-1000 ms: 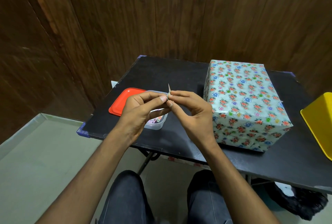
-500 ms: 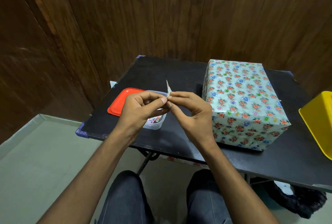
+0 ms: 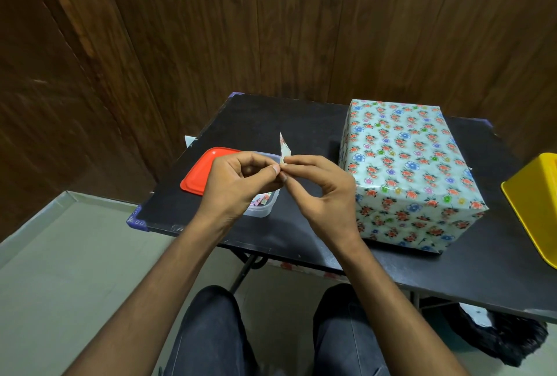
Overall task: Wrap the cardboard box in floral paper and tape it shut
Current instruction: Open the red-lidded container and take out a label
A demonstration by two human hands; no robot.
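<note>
The box point(image 3: 407, 170), fully covered in pale floral paper, sits on the black table point(image 3: 271, 122) to the right of my hands. My left hand point(image 3: 238, 182) and my right hand point(image 3: 319, 191) meet above the table's front left part. Between their thumbs and forefingers they pinch a small pointed scrap of floral paper point(image 3: 284, 148), which stands upright above the fingertips. Neither hand touches the box.
A clear plastic tub point(image 3: 265, 207) holding floral scraps lies under my left hand, its red lid point(image 3: 199, 176) beside it at the table's left edge. A yellow container point(image 3: 536, 194) sits at the right edge. Wooden walls close in behind; my knees are below the table.
The paper scrap sticks up farther above my fingertips than a second ago and has turned slightly. Both hands stay in about the same place.
</note>
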